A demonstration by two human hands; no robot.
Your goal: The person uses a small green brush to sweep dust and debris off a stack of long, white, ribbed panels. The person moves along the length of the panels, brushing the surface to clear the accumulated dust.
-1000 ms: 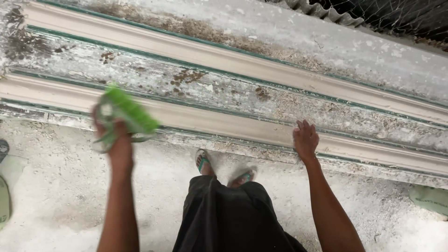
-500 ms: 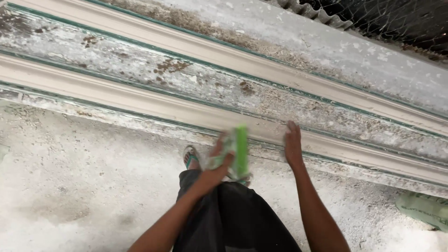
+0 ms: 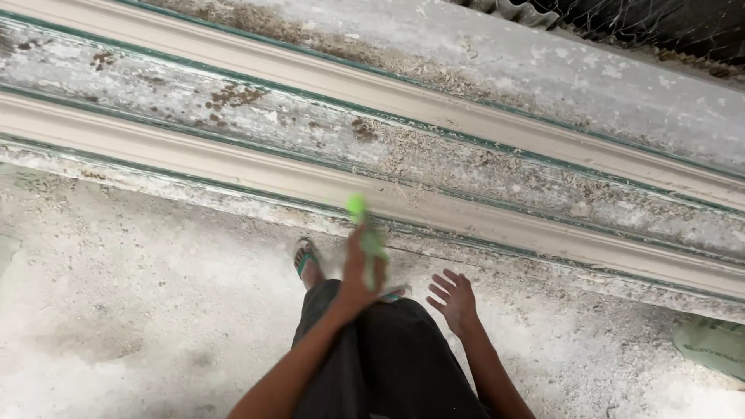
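Bottom centre of frame: left hand (image 3: 358,273) clamped on a blurred green brush-like tool (image 3: 366,233), held just above a sandalled foot (image 3: 305,258); right hand (image 3: 454,299) empty, fingers spread. Farther up, pale moulding strips (image 3: 466,217) carry crumbly debris. Risk: a loose swing could nick the moulding edge. Tool shape unreadable from blur; other foot hidden.

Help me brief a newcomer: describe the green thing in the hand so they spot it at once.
Find the long pale moulded strips running across the dusty floor. Just below the nearer strip, above the dark trousers, the left hand grips a blurred green object. It is the only bright green thing; the right hand is open.
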